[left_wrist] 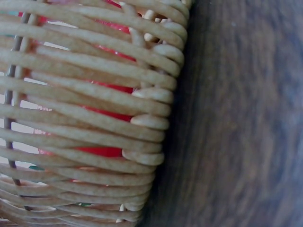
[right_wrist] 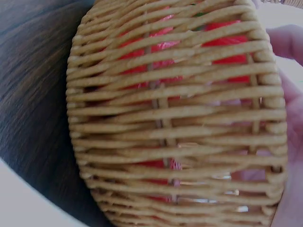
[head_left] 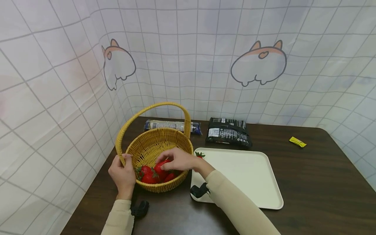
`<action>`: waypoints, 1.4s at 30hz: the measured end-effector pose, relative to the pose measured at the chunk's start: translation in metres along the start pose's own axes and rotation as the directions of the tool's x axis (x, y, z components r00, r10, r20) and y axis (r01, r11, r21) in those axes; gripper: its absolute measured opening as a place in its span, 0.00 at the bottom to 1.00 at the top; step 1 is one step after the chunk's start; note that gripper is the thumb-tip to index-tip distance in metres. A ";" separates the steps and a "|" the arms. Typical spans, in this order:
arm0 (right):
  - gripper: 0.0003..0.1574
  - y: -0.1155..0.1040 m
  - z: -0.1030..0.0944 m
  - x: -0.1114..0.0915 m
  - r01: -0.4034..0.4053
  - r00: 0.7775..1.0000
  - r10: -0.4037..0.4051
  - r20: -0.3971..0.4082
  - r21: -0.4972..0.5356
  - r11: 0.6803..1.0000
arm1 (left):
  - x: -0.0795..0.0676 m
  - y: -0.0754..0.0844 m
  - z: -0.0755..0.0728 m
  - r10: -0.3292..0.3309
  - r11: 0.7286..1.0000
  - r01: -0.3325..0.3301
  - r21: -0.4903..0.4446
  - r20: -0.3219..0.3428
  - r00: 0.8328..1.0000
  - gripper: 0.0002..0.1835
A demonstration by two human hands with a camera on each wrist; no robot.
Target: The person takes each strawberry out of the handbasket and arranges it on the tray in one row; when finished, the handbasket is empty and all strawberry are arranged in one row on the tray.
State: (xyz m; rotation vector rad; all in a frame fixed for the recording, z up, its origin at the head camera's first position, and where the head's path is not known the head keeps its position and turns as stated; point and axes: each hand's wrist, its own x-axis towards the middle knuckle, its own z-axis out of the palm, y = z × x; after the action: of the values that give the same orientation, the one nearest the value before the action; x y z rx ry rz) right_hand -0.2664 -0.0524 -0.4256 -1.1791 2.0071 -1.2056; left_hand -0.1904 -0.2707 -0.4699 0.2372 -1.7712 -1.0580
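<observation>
A yellow wicker basket with a tall hoop handle stands on the dark table. At its left side my left hand grips the base of the handle by the rim. My right hand reaches over the right rim and pinches a red strawberry inside the basket. Several more strawberries lie at the basket's front. Both wrist views mostly face the woven wall, with red showing through its gaps. Beyond the rim, the right wrist view catches fingers of the right hand.
Right of the basket lies a cream tray, partly under the right forearm. A strawberry sits at its far left corner. Behind are a black package and a long blue-ended packet. A small yellow packet lies far right.
</observation>
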 end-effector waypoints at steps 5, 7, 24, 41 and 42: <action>0.19 -0.001 0.001 -0.004 -0.019 0.994 0.029 -0.102 0.096 0.995 | 0.000 0.000 -0.001 0.001 1.000 -0.001 -0.001 -0.001 1.000 0.09; 0.18 -0.001 0.002 -0.005 -0.034 0.993 0.046 -0.111 0.102 0.994 | 0.000 -0.001 -0.001 0.003 1.000 -0.003 0.001 -0.005 1.000 0.09; 0.15 0.000 0.001 0.002 -0.054 0.987 0.046 0.151 0.050 0.997 | 0.001 0.000 -0.001 0.006 1.000 -0.006 -0.012 0.018 1.000 0.10; 0.20 0.001 -0.002 -0.002 -0.044 0.979 0.017 0.205 0.128 0.991 | 0.000 0.000 -0.001 0.004 1.000 -0.004 -0.012 0.022 1.000 0.10; 0.21 0.000 -0.002 -0.004 -0.056 0.983 0.025 0.182 0.165 0.985 | 0.000 0.000 -0.001 0.006 1.000 -0.006 -0.011 0.019 1.000 0.10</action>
State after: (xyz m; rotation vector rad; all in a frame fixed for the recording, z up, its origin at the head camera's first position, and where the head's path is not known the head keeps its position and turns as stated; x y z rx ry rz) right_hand -0.2662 -0.0483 -0.4248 -1.1152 1.7520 -1.1801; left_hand -0.1892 -0.2712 -0.4693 0.2158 -1.7814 -1.0688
